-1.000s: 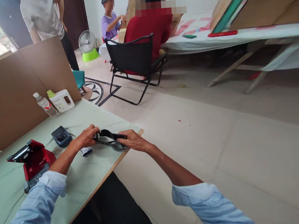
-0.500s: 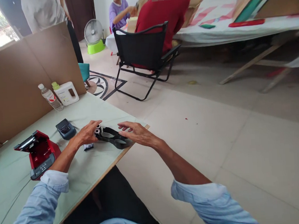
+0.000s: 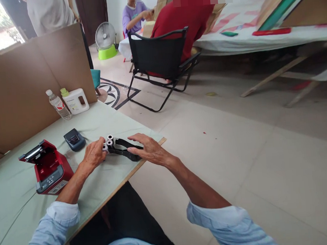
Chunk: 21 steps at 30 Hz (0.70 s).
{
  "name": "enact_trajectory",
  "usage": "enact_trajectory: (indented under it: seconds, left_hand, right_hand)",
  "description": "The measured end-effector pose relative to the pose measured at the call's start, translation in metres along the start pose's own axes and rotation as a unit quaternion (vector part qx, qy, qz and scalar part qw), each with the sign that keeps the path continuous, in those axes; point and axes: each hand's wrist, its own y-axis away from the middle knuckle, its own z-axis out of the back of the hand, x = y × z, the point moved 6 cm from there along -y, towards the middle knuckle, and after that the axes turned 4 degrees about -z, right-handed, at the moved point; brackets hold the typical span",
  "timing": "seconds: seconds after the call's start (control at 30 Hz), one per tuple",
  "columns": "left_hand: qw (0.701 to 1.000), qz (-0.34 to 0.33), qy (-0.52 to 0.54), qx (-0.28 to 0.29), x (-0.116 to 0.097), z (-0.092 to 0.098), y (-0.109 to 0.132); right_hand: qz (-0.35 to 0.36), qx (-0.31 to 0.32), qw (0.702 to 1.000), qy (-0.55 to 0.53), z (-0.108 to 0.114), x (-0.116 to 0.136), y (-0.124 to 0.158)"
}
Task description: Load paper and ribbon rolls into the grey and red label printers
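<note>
Several small white paper rolls (image 3: pixel 109 143) with dark cores stand close together on the table, beside a black band-like loop (image 3: pixel 126 152). The fingers of my left hand (image 3: pixel 94 155) are curled in on the leftmost paper roll, and my palm hides part of it. My right hand (image 3: pixel 150 150) hovers at the loop's right end, thumb and fingers apart. Its thumb overlaps the loop; I cannot tell whether they touch. Left of my left forearm sits a red printer (image 3: pixel 52 171), lid raised and bay showing. Behind my left hand lies a dark blue-grey device (image 3: pixel 74 140).
A water bottle (image 3: pixel 58 105) and a white jug (image 3: pixel 76 101) stand against a cardboard panel (image 3: pixel 35 79). The table's wooden edge (image 3: pixel 122 178) runs before me. Beyond are a black folding chair (image 3: pixel 159 51) with a person in red, two other people and a fan (image 3: pixel 105 36).
My left hand has come down and closed at the rolls. The small patterned thing beneath it no longer shows. My right hand stays by the loop, and the view has shifted slightly.
</note>
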Motion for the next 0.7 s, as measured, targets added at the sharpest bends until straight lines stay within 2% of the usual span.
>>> enact_trajectory:
  seconds: [0.1, 0.2, 0.3, 0.4, 0.57, 0.7]
  left_hand:
    - [1.000, -0.023, 0.011, -0.016, -0.006, 0.008, 0.007]
    - [0.998, -0.043, 0.030, -0.034, -0.012, 0.019, 0.017]
    - [0.995, -0.065, 0.054, -0.057, -0.015, 0.030, 0.032]
    - [0.988, -0.078, 0.080, -0.105, -0.015, 0.044, 0.054]
    - [0.973, -0.086, 0.102, -0.188, -0.013, 0.064, 0.100]
    - [0.956, -0.065, 0.140, -0.248, -0.002, 0.073, 0.140]
  right_hand:
    - [0.060, -0.010, 0.998, 0.024, -0.003, 0.017, 0.006]
    - [0.090, 0.009, 0.994, 0.061, -0.010, 0.034, 0.013]
    - [0.065, 0.045, 0.991, 0.109, -0.017, 0.045, 0.021]
    - [0.041, 0.066, 0.990, 0.115, -0.019, 0.056, 0.032]
    - [0.039, 0.083, 0.996, -0.024, -0.014, 0.076, 0.051]
    - [0.019, 0.109, 0.978, -0.175, -0.025, 0.073, 0.060]
